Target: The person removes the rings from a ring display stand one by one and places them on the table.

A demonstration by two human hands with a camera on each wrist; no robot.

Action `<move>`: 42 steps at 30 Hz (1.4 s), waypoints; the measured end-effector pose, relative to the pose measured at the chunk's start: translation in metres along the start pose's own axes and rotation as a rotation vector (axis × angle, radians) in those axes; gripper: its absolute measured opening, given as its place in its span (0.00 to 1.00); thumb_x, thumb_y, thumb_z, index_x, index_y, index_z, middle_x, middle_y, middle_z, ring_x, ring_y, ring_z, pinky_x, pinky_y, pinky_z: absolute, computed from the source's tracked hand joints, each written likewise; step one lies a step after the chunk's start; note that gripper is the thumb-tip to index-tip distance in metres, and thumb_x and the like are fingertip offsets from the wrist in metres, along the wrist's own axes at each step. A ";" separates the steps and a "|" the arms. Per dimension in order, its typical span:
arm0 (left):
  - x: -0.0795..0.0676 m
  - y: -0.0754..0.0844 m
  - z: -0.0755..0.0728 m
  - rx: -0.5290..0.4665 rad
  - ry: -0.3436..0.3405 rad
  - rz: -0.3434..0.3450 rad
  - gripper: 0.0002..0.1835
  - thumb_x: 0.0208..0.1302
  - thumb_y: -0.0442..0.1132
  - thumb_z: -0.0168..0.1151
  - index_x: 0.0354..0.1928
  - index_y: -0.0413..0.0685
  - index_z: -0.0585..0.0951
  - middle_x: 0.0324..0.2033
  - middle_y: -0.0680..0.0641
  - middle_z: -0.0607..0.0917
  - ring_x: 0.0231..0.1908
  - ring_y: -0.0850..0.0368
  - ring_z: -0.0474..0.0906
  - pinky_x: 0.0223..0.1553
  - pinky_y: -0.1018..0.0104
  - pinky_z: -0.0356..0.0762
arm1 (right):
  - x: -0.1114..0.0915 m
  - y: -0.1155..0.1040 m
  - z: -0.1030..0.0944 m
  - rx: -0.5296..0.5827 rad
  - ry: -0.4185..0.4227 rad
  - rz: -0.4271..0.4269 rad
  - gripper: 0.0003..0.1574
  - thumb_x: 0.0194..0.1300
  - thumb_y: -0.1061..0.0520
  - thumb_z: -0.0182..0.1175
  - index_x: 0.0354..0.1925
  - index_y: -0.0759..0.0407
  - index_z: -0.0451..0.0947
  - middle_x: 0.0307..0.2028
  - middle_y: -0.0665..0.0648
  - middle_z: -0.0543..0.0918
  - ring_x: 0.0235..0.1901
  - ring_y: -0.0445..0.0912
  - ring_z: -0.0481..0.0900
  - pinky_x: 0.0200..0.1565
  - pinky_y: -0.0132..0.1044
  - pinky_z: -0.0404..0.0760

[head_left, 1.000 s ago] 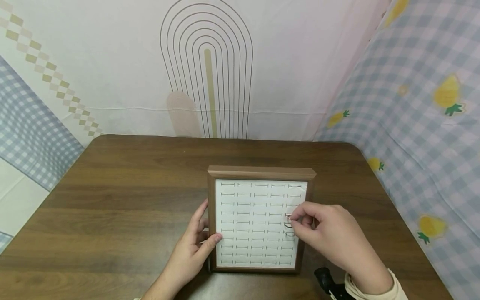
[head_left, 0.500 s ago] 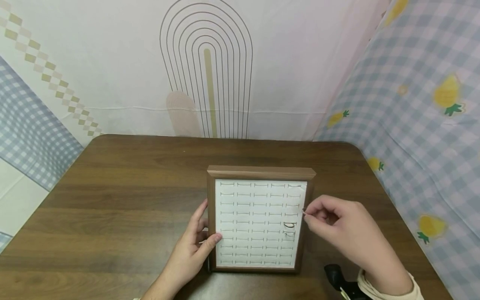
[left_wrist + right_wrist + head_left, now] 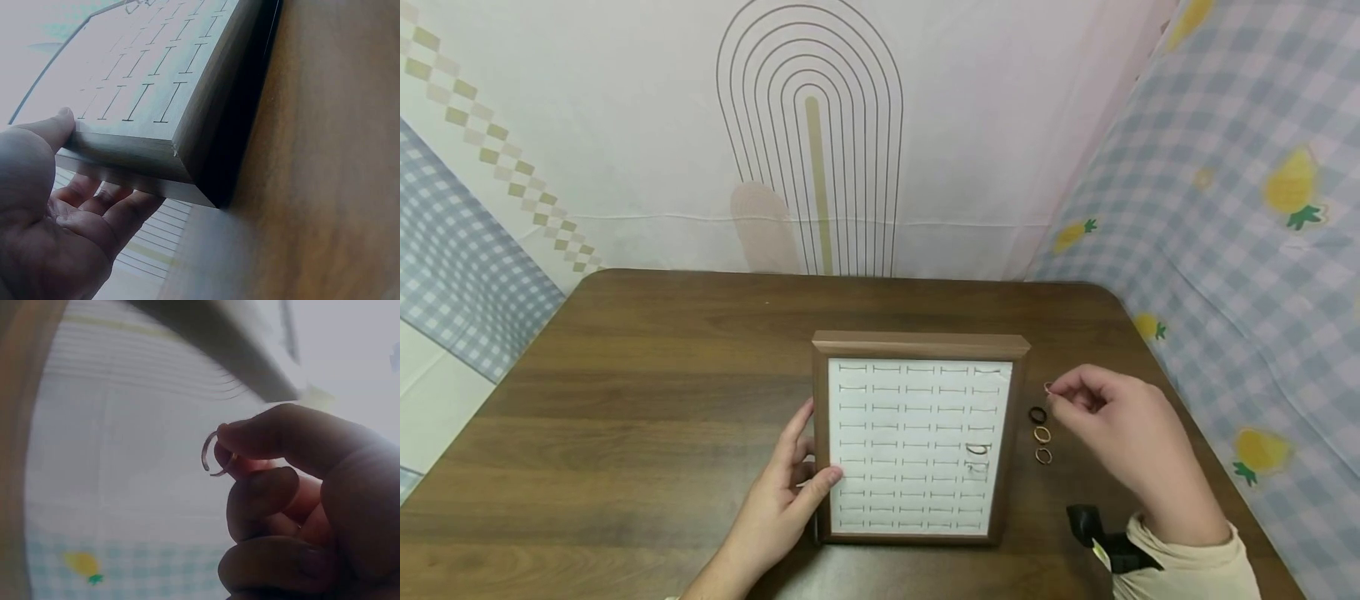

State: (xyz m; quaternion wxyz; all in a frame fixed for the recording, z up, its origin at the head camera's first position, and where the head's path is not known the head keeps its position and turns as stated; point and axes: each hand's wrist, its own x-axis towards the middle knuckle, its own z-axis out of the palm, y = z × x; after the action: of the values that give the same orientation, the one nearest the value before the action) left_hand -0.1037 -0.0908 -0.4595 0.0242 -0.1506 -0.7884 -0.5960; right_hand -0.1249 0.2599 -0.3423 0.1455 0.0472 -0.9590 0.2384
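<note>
A brown wood-framed ring display board (image 3: 925, 345) stands propped on the table, its white face lined with rows of slots. My left hand (image 3: 778, 492) grips its left edge, thumb on the front and fingers behind, as the left wrist view also shows. Two rings (image 3: 977, 449) sit in slots in the right column. Off the board's right side, my right hand (image 3: 1123, 429) pinches a thin open-ended ring (image 3: 205, 453) between thumb and index finger. Below those fingertips, a black ring (image 3: 1037, 415), a gold ring (image 3: 1042, 435) and a thinner ring (image 3: 1043, 456) lie in a column.
The brown wooden table (image 3: 662, 417) reaches back to a white patterned cloth (image 3: 970, 142). A checked cloth with a pineapple print (image 3: 1240, 292) hangs along the right edge. A black strap device (image 3: 1108, 542) is at my right wrist, by the cream sleeve.
My right hand has drawn a ring out of the board's right column and carried it right and away from me. The rings on the table have come into view. My left hand stays put.
</note>
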 end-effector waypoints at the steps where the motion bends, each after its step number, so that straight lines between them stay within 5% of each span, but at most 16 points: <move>1: 0.000 0.000 0.000 -0.001 0.001 -0.005 0.44 0.69 0.32 0.64 0.79 0.63 0.52 0.52 0.36 0.83 0.43 0.46 0.86 0.42 0.63 0.84 | 0.002 0.003 0.002 -0.012 -0.010 0.016 0.03 0.62 0.55 0.69 0.32 0.51 0.85 0.22 0.45 0.75 0.20 0.38 0.68 0.24 0.33 0.67; 19: 0.003 -0.002 0.000 -0.031 -0.005 0.011 0.45 0.68 0.31 0.64 0.79 0.62 0.51 0.50 0.41 0.83 0.42 0.52 0.86 0.42 0.65 0.85 | 0.020 0.057 0.024 -0.060 -0.218 0.185 0.10 0.67 0.49 0.66 0.39 0.53 0.87 0.29 0.49 0.84 0.27 0.43 0.75 0.28 0.39 0.69; 30: 0.002 -0.001 0.001 -0.028 -0.003 -0.021 0.46 0.68 0.32 0.65 0.79 0.64 0.51 0.52 0.41 0.83 0.42 0.52 0.86 0.42 0.65 0.85 | 0.021 0.090 0.042 -0.104 -0.433 0.293 0.11 0.69 0.49 0.64 0.41 0.52 0.89 0.39 0.53 0.88 0.36 0.50 0.81 0.31 0.46 0.75; 42: 0.001 -0.001 0.001 -0.014 0.004 -0.036 0.46 0.68 0.32 0.65 0.79 0.65 0.52 0.52 0.41 0.84 0.42 0.51 0.86 0.42 0.67 0.84 | 0.021 0.104 0.056 -0.123 -0.482 0.337 0.10 0.67 0.55 0.64 0.43 0.54 0.89 0.47 0.62 0.87 0.44 0.59 0.82 0.37 0.54 0.78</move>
State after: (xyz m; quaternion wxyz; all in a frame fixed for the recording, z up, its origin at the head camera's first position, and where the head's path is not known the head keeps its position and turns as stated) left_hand -0.1044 -0.0900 -0.4604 0.0140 -0.1350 -0.7869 -0.6020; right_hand -0.1755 0.3243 -0.4294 -0.1253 -0.0661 -0.9729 0.1828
